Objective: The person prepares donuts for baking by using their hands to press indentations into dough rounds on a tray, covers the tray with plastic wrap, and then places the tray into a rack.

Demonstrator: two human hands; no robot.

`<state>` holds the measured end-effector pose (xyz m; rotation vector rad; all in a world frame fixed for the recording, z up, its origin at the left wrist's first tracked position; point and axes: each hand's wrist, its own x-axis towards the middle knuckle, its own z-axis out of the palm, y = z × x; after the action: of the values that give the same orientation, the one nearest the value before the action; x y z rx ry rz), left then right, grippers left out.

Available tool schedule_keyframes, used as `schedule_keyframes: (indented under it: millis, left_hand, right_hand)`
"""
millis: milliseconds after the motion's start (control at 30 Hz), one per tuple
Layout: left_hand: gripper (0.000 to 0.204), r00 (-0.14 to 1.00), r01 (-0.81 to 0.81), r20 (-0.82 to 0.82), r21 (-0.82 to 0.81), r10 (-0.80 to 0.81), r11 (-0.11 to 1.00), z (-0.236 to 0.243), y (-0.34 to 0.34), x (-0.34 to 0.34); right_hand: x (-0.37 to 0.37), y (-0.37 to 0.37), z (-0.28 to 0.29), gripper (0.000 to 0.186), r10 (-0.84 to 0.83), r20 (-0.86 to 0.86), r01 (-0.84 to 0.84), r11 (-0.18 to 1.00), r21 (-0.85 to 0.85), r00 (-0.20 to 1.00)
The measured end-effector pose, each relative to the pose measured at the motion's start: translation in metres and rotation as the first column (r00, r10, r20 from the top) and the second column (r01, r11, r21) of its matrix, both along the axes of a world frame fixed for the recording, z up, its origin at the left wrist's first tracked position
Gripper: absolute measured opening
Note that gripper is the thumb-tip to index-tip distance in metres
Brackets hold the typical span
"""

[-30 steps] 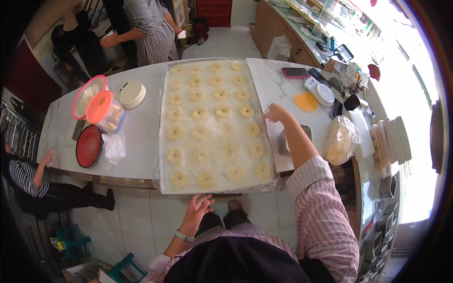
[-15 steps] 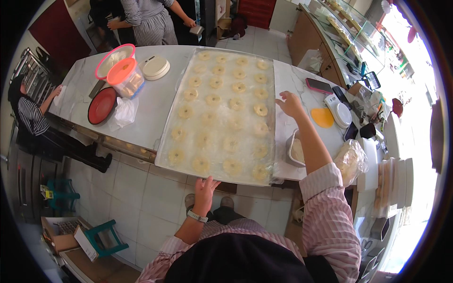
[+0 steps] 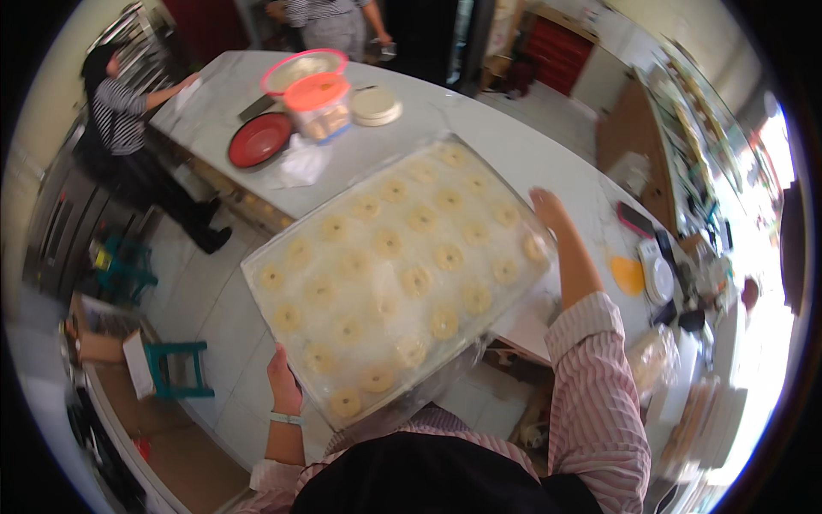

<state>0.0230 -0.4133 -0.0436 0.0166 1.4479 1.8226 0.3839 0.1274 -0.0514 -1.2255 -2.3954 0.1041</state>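
A large baking tray (image 3: 396, 310) carries several rows of pale ring-shaped dough pieces (image 3: 388, 243) under a clear plastic sheet. It lies at a slant across the table's near edge, with much of it out over the floor. My left hand (image 3: 284, 379) grips its near left edge, thumb on top and fingers hidden below. At the opposite edge, my right hand (image 3: 546, 211) is closed on the tray's rim, slightly blurred. Loose plastic (image 3: 449, 374) hangs beneath the near side.
On the marble-patterned table (image 3: 479, 120) stand a red plate (image 3: 259, 140), an orange-lidded tub (image 3: 318, 104), a pink-rimmed bowl (image 3: 278, 79) and a round cream container (image 3: 375, 104). A scale (image 3: 658, 280) is at right. A person (image 3: 128, 128) stands far left; green stools (image 3: 180, 370) stand below.
The tray has turned and come nearer, partly off the table. My left hand moved left along with it. My right hand went from open beside the tray to holding its edge.
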Motion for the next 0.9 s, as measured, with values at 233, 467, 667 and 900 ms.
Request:
schedule_keyframes:
  millis: [233, 467, 667, 900]
  left_hand:
    - [0.047, 1.000, 0.014, -0.003, -0.063, -0.014, 0.998, -0.002, -0.051, -0.041]
    - [0.045, 0.995, 0.059, -0.075, -0.076, -0.065, 0.995, -0.012, -0.087, -0.099]
    - [0.046, 0.983, 0.084, -0.152, -0.147, -0.106, 0.986, -0.023, -0.160, -0.188]
    - [0.044, 0.979, 0.070, -0.184, -0.126, -0.092, 0.990, -0.013, -0.299, -0.321]
  right_hand:
    - [-0.055, -0.076, 0.014, 0.061, -0.194, -0.018, 0.134, 0.738, -0.661, 0.981]
    - [-0.058, -0.164, 0.032, 0.069, -0.464, -0.149, 0.067, 0.416, -0.907, 0.873]
    - [-0.111, -0.262, 0.049, 0.070, -0.419, -0.148, 0.083, 0.485, -0.871, 0.896]
    - [-0.273, -0.380, 0.045, 0.067, -0.458, -0.398, -0.083, 0.568, -0.819, 0.795]
